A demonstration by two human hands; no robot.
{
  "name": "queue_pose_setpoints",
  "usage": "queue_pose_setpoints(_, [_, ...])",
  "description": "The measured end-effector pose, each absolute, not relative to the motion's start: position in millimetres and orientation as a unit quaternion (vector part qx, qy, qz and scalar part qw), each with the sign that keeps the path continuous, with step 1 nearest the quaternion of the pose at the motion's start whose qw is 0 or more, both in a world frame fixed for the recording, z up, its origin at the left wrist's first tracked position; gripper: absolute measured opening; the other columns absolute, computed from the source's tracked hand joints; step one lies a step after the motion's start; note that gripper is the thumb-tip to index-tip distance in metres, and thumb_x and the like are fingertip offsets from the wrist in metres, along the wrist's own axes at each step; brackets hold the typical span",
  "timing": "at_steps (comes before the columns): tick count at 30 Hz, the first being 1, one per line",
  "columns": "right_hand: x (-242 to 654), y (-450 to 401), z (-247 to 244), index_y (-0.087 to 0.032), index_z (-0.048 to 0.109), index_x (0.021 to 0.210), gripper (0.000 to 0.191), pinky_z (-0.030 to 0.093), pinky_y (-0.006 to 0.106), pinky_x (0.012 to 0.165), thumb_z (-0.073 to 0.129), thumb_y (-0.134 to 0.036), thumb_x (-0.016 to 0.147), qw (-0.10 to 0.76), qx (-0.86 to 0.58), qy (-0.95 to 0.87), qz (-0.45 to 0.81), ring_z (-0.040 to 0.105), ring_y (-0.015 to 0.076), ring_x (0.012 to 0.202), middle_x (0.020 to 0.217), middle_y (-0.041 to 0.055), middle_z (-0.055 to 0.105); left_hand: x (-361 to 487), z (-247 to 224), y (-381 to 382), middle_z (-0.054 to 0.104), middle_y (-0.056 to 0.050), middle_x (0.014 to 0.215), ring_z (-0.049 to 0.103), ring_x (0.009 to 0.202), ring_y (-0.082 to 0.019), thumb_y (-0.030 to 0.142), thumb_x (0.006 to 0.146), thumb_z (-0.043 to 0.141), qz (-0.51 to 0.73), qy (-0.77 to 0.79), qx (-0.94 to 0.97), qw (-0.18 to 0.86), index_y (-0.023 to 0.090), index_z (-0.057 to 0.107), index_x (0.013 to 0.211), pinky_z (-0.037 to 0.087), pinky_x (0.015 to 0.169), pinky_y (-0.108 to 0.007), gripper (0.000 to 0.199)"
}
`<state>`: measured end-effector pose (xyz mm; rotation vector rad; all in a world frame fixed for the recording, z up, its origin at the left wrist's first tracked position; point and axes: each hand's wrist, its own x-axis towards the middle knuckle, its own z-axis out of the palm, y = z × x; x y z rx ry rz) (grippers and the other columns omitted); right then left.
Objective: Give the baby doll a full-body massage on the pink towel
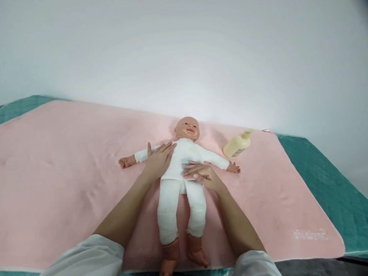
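A baby doll (187,148) in a white top and white trousers lies on its back, head away from me and arms spread. My left hand (159,160) rests against the side of its chest near the armpit, fingers stretched out and thumb raised. Across the lower belly lies my right hand (202,173), its fingers extended and spread over the white cloth. Neither hand grips anything. The doll's bare feet reach the near edge of the surface.
A pale yellow pump bottle (237,145) lies tilted on the pink blanket (64,184), right of the doll. Under the blanket a green quilted cover (336,194) shows at the corners. A white wall (178,50) stands behind.
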<state>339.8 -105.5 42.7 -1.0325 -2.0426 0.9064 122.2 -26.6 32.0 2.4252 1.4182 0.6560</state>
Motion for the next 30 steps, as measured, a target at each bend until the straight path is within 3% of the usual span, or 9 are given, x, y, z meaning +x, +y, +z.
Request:
queue_pose_setpoints(3, [339,-104,45,-0.025,0.077,0.101,0.058,0.028,0.042,0.123,0.033,-0.062,0.096,0.322,-0.377,-0.8,0.338,0.055,0.0219,0.132,0.113,0.0042,0.075,122,33,-26,0.05,-0.005,0.148,0.047,0.136,-0.024,0.021,0.096,0.027,0.23,0.488,0.832,0.129,0.03,0.049,0.142,-0.006,0.118,-0.065,0.051])
queue_pose_setpoints(8, [341,-103,46,-0.03,0.072,0.116,0.058,0.023,0.043,0.125,0.03,-0.064,0.096,0.257,-0.447,-0.802,0.301,0.044,0.022,0.141,0.128,-0.0014,0.067,123,32,-26,0.051,-0.006,0.147,0.049,0.135,-0.024,0.024,0.097,0.027,0.238,0.486,0.831,0.128,0.03,0.05,0.14,-0.005,0.118,-0.064,0.05])
queue_pose_setpoints(15, [345,-97,39,-0.031,0.049,0.142,0.051,0.005,0.054,0.126,0.033,-0.055,0.1,0.265,-0.416,-0.834,0.248,0.025,0.0221,0.15,0.151,-0.0014,0.046,122,29,-24,0.049,-0.006,0.149,0.047,0.136,-0.025,0.026,0.099,0.025,0.23,0.483,0.836,0.125,0.03,0.049,0.142,0.0,0.118,-0.065,0.049])
queue_pose_setpoints(30, [348,-91,24,-0.039,0.034,0.149,0.051,-0.005,0.072,0.115,0.032,-0.053,0.1,0.243,-0.574,-0.76,0.181,0.011,0.0313,0.153,0.161,-0.0015,0.027,123,31,-25,0.049,-0.006,0.149,0.047,0.136,-0.025,0.028,0.099,0.025,0.229,0.478,0.838,0.131,0.029,0.049,0.142,0.0,0.119,-0.064,0.049])
